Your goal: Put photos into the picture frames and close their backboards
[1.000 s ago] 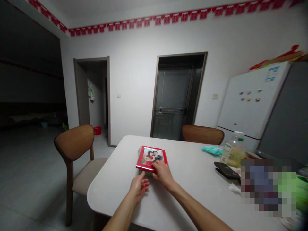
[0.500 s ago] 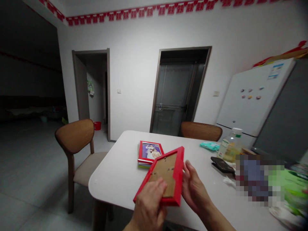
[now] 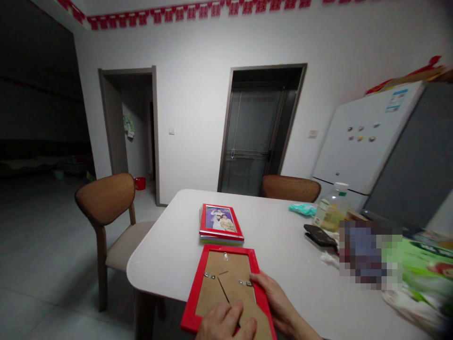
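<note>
A red picture frame (image 3: 200,295) is held with its brown backing board (image 3: 208,302) facing me. Metal clips sit along the board's edges, and a dark slit runs down its middle. My right hand (image 3: 279,304) grips the frame's right side, thumb over the rim. Low on the backing lie the bent fingers of my left hand (image 3: 226,323); the rest of that hand is cut off by the picture's bottom edge. Just beyond, a second red picture frame (image 3: 239,232) with a photo of people lies face up on a small stack on the white table (image 3: 166,255).
On the table's right side are a black wallet-like item (image 3: 320,235), a clear bottle (image 3: 331,208) of yellowish liquid, a teal packet (image 3: 302,208) and a green package (image 3: 421,259). Wooden chairs (image 3: 106,198) stand at the left and far sides. A white fridge (image 3: 364,156) stands behind.
The held frame has come down and nearer to me, and its backing now faces me more squarely. The stacked frame is now fully uncovered. The view has shifted slightly.
</note>
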{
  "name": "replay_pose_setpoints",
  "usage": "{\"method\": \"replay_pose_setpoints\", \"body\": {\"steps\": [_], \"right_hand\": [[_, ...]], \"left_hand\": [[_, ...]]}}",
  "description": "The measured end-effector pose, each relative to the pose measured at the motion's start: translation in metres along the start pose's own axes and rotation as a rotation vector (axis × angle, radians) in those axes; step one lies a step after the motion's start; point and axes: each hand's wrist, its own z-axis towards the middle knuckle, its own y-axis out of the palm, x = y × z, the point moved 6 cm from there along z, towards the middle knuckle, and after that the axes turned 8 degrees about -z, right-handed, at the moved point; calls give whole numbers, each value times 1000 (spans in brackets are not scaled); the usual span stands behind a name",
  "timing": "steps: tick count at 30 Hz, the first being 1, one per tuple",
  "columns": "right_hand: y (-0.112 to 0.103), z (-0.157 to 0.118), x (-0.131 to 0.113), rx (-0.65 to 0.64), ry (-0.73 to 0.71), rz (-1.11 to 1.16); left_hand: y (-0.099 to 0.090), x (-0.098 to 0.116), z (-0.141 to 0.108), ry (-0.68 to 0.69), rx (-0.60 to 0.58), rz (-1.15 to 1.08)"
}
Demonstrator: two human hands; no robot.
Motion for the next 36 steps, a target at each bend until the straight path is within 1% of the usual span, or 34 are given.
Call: {"method": "replay_pose_setpoints", "body": {"steps": [2, 4, 6, 9, 11, 13, 15, 18, 20, 22, 24, 27, 29, 30, 32, 36], "right_hand": [[-7, 12, 0, 23, -26, -109], [-19, 26, 0, 84, -44, -285], [-33, 40, -3, 169, -84, -525], [-49, 55, -11, 320, -142, -960], [-52, 59, -16, 395, -158, -1215], [-48, 61, -18, 407, -181, -1377], [-43, 62, -18, 394, -201, -1452], [-39, 64, -17, 415, -198, -1511], [-38, 65, -19, 428, -225, -1537], [-36, 63, -23, 432, -288, -1548], [-32, 61, -25, 385, -354, -1549], [-24, 57, -22, 276, -390, -1568], [-21, 56, -20, 269, -384, -1591], [-20, 55, -19, 284, -376, -1600], [-19, 55, -18, 307, -364, -1618], [-16, 52, -18, 314, -339, -1653]], "left_hand": [[6, -4, -1, -9, -28, 5], [16, -7, -4, -46, -86, -9], [28, -7, -8, -84, -155, -28], [42, -5, -13, -116, -244, -40], [49, -7, -16, -132, -314, -55], [55, -12, -18, -159, -407, -76], [60, -18, -20, -196, -500, -96], [63, -25, -19, -258, -609, -134], [61, -27, -15, -296, -662, -183], [55, -31, -13, -346, -700, -268], [47, -42, -13, -436, -697, -340], [36, -77, -22, -657, -627, -310], [34, -100, -33, -795, -591, -279], [35, -108, -38, -839, -582, -285], [38, -117, -45, -881, -570, -321], [41, -118, -48, -901, -548, -362]]}}
